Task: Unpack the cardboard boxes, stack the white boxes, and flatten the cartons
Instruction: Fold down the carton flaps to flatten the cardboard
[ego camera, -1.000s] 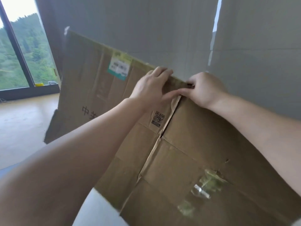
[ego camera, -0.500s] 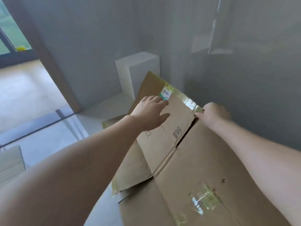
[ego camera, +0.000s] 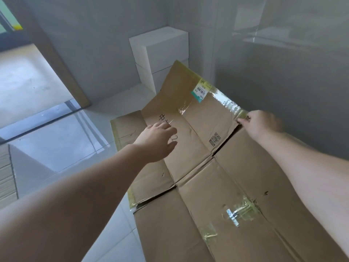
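A flattened brown carton (ego camera: 217,195) lies nearly flat across the lower right, with tape remains and a green-and-white label at its far end. My right hand (ego camera: 261,123) pinches the carton's far right edge at the taped flap. My left hand (ego camera: 157,141) hovers over the left flap with fingers spread and relaxed, holding nothing. Beyond the carton, two white boxes (ego camera: 160,55) stand stacked in the corner against the wall. Another flat piece of cardboard (ego camera: 126,127) shows under the carton's left side.
Grey walls close in behind and to the right of the carton. A brown door frame (ego camera: 62,69) stands at the left, with a floor track (ego camera: 56,118) crossing below it. A pale stack of boxes (ego camera: 7,173) shows at the left edge.
The carton has dropped from upright to nearly flat on the floor. My left hand has let go of its top edge and now hovers over it. The stacked white boxes have come into view.
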